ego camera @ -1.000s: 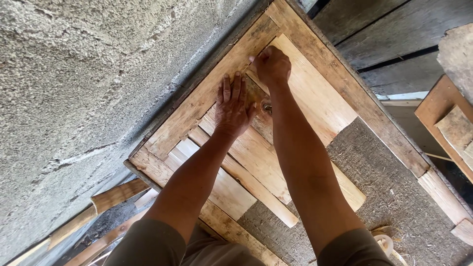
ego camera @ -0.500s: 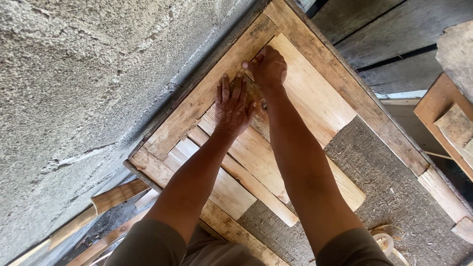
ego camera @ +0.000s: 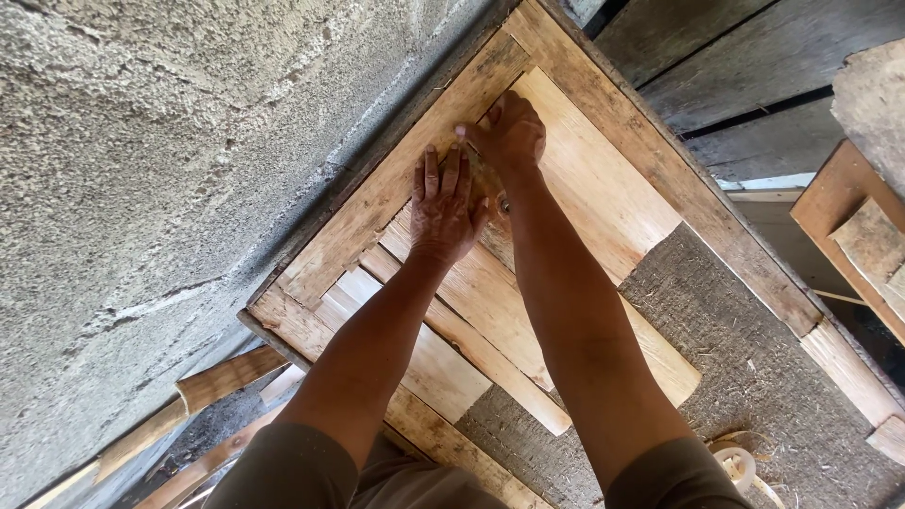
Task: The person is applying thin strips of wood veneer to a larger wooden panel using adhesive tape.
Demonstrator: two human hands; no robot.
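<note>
Up near the far corner of the square wooden frame [ego camera: 650, 160], both hands meet over one spot. The right hand [ego camera: 509, 132] is clenched around a small dark tool [ego camera: 490, 184], mostly hidden under the fist, so I cannot tell what kind it is. The left hand [ego camera: 443, 203] lies flat with fingers spread, its grip released, pressing down a pale thin wooden slat [ego camera: 471, 283] just beside the tool.

Several more pale slats [ego camera: 584, 179] already lie side by side inside the frame, slanting from its left rail towards the middle. By my reckoning roughly half the frame is covered; the near right part is coarse grey woven matting [ego camera: 754, 368], bare of slats. A rough grey concrete wall [ego camera: 141, 160] runs along the frame's left edge.
</note>
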